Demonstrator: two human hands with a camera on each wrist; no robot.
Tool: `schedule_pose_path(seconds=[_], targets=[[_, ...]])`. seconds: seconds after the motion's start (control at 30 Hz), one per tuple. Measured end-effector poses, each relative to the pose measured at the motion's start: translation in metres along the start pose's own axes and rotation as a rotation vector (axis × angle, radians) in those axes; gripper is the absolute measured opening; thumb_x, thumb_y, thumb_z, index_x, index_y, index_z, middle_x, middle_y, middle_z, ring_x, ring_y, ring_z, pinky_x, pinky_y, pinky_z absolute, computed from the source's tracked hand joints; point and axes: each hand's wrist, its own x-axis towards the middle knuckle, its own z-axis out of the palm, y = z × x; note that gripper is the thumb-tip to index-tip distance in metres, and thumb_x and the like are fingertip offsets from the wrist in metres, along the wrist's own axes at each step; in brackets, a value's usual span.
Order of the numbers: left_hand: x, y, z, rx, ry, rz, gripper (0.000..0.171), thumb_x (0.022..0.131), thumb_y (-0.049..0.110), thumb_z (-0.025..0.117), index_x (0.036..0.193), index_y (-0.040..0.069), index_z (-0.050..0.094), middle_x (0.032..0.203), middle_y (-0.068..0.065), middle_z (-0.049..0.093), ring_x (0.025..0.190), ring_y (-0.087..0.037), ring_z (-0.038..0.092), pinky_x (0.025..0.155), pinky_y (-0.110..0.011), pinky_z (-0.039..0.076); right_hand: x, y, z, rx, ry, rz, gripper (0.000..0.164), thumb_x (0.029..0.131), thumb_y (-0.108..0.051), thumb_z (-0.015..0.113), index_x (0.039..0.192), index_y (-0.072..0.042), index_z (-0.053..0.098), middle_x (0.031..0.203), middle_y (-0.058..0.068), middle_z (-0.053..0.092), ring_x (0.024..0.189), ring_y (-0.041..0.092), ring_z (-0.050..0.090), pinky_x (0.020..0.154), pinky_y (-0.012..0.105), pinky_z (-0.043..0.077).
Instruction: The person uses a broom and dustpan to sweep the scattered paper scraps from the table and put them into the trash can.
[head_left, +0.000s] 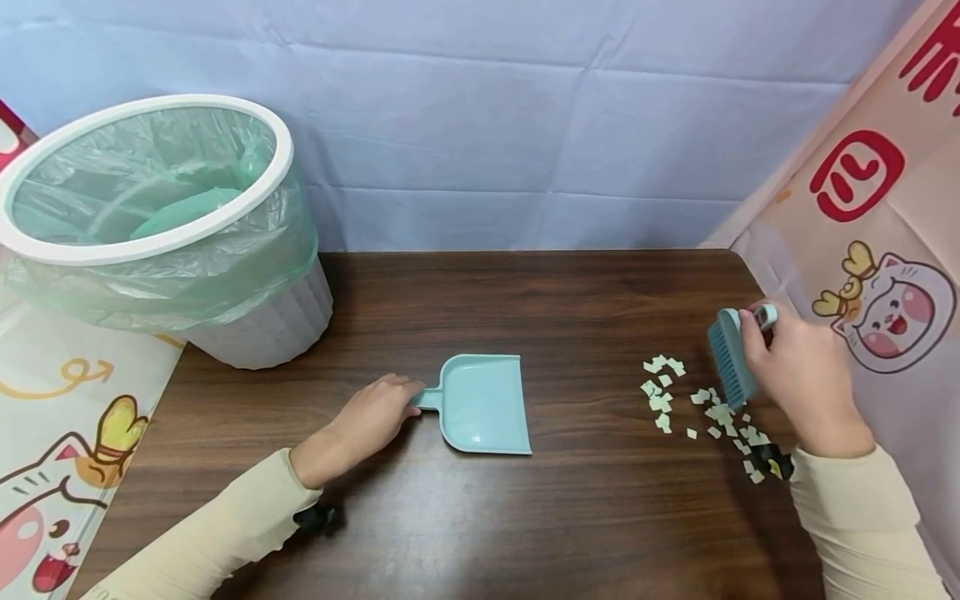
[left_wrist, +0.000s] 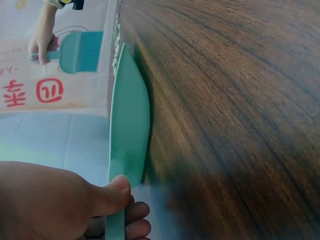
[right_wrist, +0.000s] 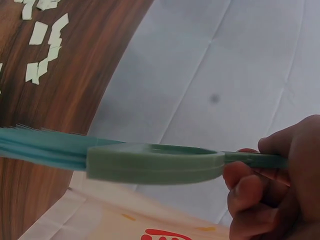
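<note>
My left hand (head_left: 372,414) grips the short handle of a light teal dustpan (head_left: 486,404), thumb on top of the handle in the left wrist view. The pan lies on the table with its straight edge facing right. At the right, my right hand (head_left: 804,375) holds a teal hand brush (head_left: 733,358) by its handle, bristles pointing left. Small pale paper scraps (head_left: 722,414) lie scattered beneath and left of the brush. In the right wrist view the brush (right_wrist: 155,165) is seen side-on, with a few paper scraps (right_wrist: 54,45) on the wood beyond it.
A white trash bin (head_left: 258,333) lined with a green translucent bag (head_left: 247,275) stands at the table's back left. The dark wooden table (head_left: 480,525) meets a pale blue cloth (head_left: 450,125) behind. Printed cartoon sheets (head_left: 892,275) hang at the right and left.
</note>
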Motion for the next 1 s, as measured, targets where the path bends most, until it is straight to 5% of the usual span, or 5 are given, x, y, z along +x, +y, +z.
schedule_pose_path(seconds=[0.4,0.57,0.8,1.0], targets=[[0.001,0.001,-0.002,0.020,-0.007,0.001,0.019,0.093,0.010,0.075,0.110,0.006,0.070,0.111,-0.008,0.072,0.096,-0.024,0.065,0.077,-0.038,0.057,0.000,0.004,0.014,0.005,-0.075,-0.109,0.013,0.095,-0.009,0.067,0.100,0.002,0.063,0.070,0.031,0.062,0.054,0.055,0.055,0.049,0.069,0.038],[0.001,0.000,0.000,0.024,-0.002,0.000,0.020,0.092,0.010,0.076,0.111,0.006,0.070,0.111,-0.008,0.072,0.096,-0.024,0.065,0.078,-0.038,0.057,-0.002,0.002,0.024,0.023,-0.111,-0.162,0.013,0.094,-0.010,0.071,0.103,-0.003,0.066,0.076,0.021,0.066,0.057,0.042,0.058,0.051,0.063,0.042],[0.001,0.000,0.001,0.026,-0.003,-0.004,0.021,0.092,0.010,0.077,0.112,0.006,0.071,0.110,-0.008,0.072,0.098,-0.025,0.065,0.080,-0.039,0.057,-0.006,-0.004,0.029,0.086,-0.280,-0.193,0.013,0.097,-0.012,0.069,0.109,-0.007,0.069,0.095,0.016,0.073,0.073,0.033,0.066,0.064,0.057,0.048],[0.000,0.001,0.000,0.027,-0.001,-0.007,0.022,0.091,0.010,0.077,0.112,0.005,0.071,0.110,-0.008,0.072,0.098,-0.025,0.065,0.080,-0.039,0.057,-0.010,-0.014,0.028,0.121,-0.331,-0.262,0.013,0.095,-0.011,0.072,0.107,-0.008,0.071,0.095,0.008,0.074,0.069,0.018,0.058,0.063,0.044,0.047]])
